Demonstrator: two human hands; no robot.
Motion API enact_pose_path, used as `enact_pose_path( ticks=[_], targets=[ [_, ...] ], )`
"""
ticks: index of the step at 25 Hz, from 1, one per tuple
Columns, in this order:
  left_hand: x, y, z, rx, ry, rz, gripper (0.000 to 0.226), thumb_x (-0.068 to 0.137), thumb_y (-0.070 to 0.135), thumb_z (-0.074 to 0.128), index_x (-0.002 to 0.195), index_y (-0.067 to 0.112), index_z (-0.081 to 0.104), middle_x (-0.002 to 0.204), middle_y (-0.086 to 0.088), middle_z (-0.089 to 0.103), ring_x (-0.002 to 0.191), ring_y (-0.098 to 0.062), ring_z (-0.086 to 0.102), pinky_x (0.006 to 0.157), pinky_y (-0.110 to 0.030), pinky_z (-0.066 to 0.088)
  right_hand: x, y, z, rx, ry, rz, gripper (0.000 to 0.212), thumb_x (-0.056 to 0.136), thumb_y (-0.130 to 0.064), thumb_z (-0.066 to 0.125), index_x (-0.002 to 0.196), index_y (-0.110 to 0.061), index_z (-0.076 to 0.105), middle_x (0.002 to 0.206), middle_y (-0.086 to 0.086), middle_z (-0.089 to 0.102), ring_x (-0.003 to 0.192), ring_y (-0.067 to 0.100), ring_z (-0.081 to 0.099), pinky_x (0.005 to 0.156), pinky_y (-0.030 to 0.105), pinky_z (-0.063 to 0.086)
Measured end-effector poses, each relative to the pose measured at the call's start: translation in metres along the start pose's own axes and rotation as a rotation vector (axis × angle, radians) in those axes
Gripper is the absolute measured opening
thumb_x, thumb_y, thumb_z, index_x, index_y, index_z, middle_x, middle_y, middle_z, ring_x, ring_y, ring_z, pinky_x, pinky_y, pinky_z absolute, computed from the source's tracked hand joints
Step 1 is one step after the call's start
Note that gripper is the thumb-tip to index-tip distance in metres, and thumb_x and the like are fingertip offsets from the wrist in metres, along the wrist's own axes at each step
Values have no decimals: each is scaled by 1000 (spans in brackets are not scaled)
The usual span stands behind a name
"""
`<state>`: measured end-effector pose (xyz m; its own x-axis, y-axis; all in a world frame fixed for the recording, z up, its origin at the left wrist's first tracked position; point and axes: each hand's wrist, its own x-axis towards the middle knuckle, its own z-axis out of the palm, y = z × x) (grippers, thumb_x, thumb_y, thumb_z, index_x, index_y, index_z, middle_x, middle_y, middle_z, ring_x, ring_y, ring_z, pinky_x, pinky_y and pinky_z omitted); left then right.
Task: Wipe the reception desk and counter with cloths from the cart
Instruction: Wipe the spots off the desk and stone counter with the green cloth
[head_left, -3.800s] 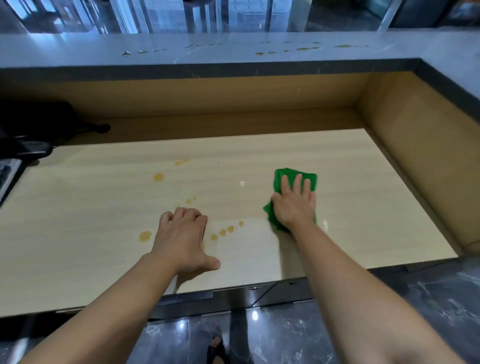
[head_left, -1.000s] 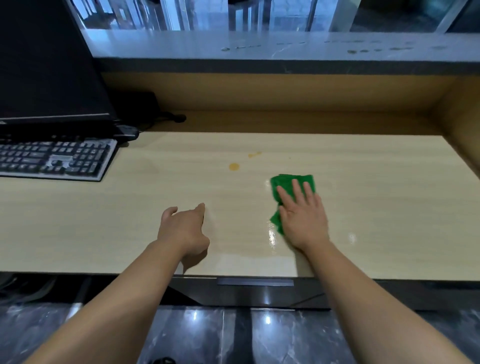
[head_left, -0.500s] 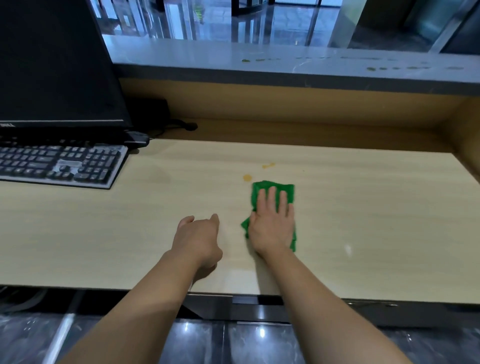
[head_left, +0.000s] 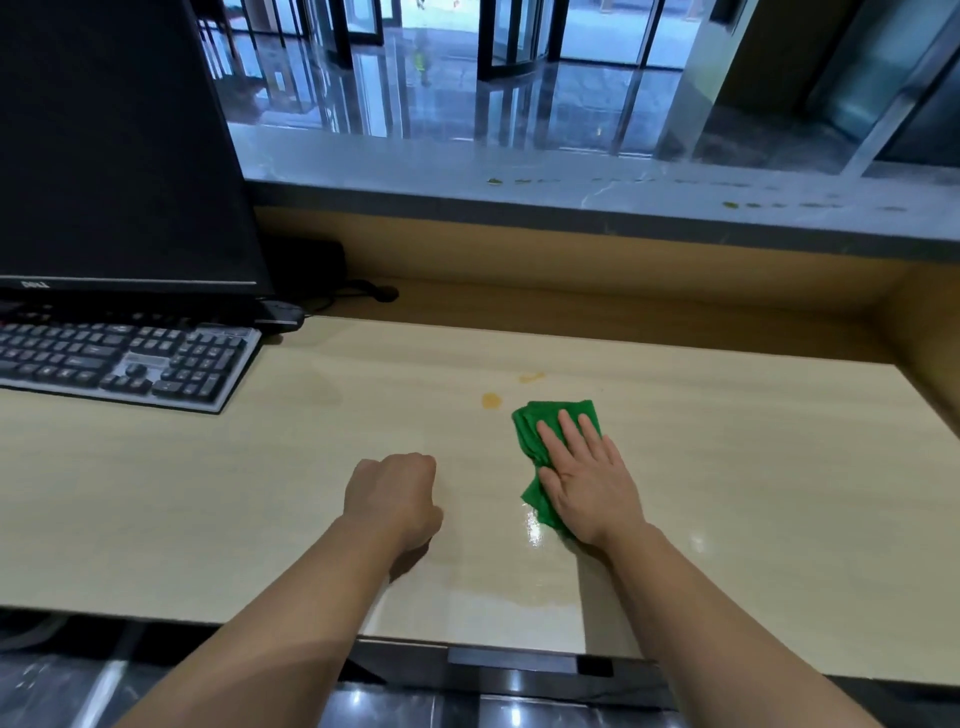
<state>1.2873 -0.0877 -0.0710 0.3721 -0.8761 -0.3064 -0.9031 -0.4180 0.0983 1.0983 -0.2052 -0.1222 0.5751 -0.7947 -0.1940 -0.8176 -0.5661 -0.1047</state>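
At the near edge both bare forearms reached over the pale wooden worktop (head_left: 208, 493); the left hand (head_left: 392, 493) rested on it with its fingers curled under into a loose fist, holding nothing; well to its right, the right hand (head_left: 587, 486) lay flat, fingers straight and close together, pressing down on a folded green cloth (head_left: 535, 421); the cloth lay on the worktop, showing past the fingertips and along the thumb side of the palm; a wet sheen (head_left: 535, 530) glistened on the wood just beside the wrist; just beyond the cloth's far left corner sat a small orange spot (head_left: 491, 400), apart from the cloth, and a little farther off a fainter orange smear (head_left: 531, 377); at the far left a black keyboard (head_left: 119, 361) lay on the worktop, with a dark monitor (head_left: 119, 145) standing behind it; beyond the brown back wall ran the grey upper worktop (head_left: 571, 192), dotted with small yellowish drops (head_left: 493, 181).
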Motion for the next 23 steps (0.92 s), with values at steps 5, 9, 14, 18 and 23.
enact_pose_path(
  ticks=[5, 9, 14, 18, 23],
  targets=[
    [16, -11, -1, -39, 110, 27, 22, 77, 34, 61, 77, 20, 44, 70, 6, 50, 74, -22, 47, 67, -30, 30, 27, 69, -11, 29, 66, 247, 57, 103, -41, 19, 155, -29, -1, 163, 2, -6, 150, 22, -7, 122, 39, 4],
    [29, -16, -5, -125, 139, 18, 33, 74, 38, 65, 87, 19, 41, 77, 7, 47, 78, -21, 47, 70, -30, 32, 63, 40, -15, 95, 99, 464, 59, 102, -38, 19, 156, -23, 0, 163, 7, -5, 150, 28, -6, 121, 42, 2],
    [46, -35, 2, -212, 152, -50, 100, 75, 49, 69, 152, 13, 17, 144, -1, 44, 134, -21, 40, 109, -33, 32, 117, -71, -14, 139, 85, 256, 56, 103, -39, 17, 155, -29, 2, 162, 7, -8, 149, 29, -11, 120, 45, -2],
    [57, -50, 7, -207, 184, -67, 97, 69, 53, 73, 143, 9, 28, 138, -6, 49, 128, -24, 44, 105, -36, 35, 119, -131, -2, -32, 24, -271, 53, 103, -40, 15, 154, -34, 1, 162, 3, -12, 148, 27, -17, 120, 46, -5],
    [79, -37, 3, -209, 157, -27, 114, 68, 59, 71, 153, 13, 10, 155, -1, 30, 143, -17, 27, 115, -32, 23, 144, -67, -14, -35, 44, -367, 52, 103, -42, 23, 153, -39, 11, 163, 0, -2, 150, 22, -7, 121, 40, -2]
  ],
)
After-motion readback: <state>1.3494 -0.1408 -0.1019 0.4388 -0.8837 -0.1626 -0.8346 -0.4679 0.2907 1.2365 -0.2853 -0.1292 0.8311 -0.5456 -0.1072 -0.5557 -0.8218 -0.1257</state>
